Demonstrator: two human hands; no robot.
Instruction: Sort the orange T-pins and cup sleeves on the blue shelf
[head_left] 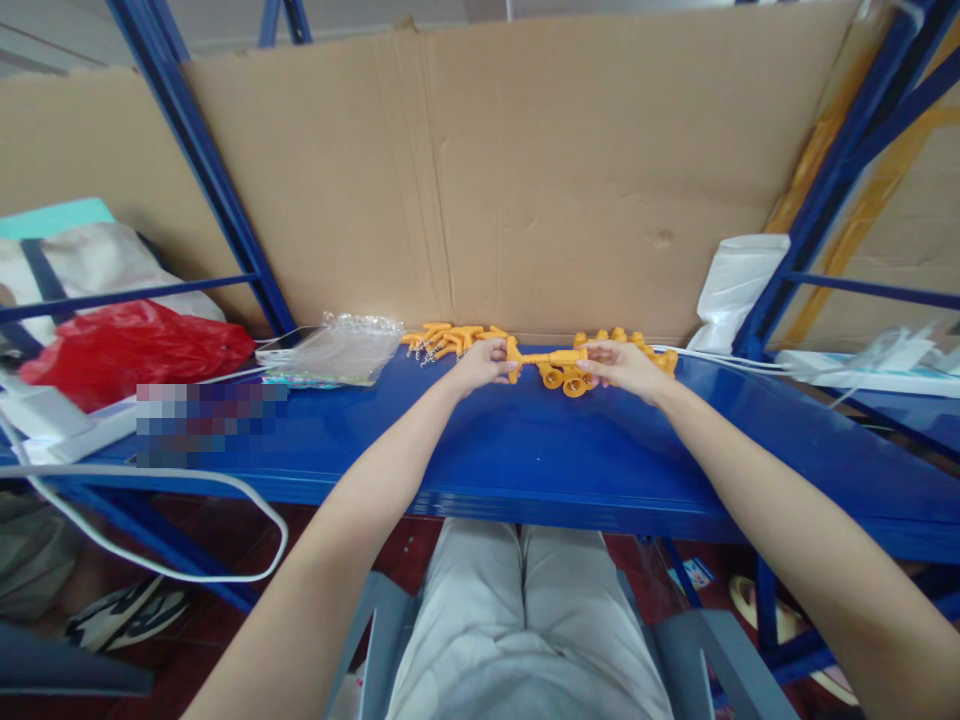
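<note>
Level above the blue shelf, an orange plastic corkscrew (553, 358) spans the gap between my two hands. My left hand (482, 367) is closed on its crosswise handle at the left end. Fingers of my right hand (621, 365) pinch the thicker tubular part at the other end. Behind my left hand lies a pile of orange handles with metal spirals (448, 341). Several orange funnel-ended pieces (575, 385) lie below and behind my right hand, which partly hides them.
Clear plastic bags (337, 348) lie left of the handles. A red plastic bag (142, 345) and a white power strip (82, 430) with a looping cable are at far left. A white pouch (739, 290) leans at the right, before the cardboard (555, 170) backing. Blue posts (202, 170) frame the shelf.
</note>
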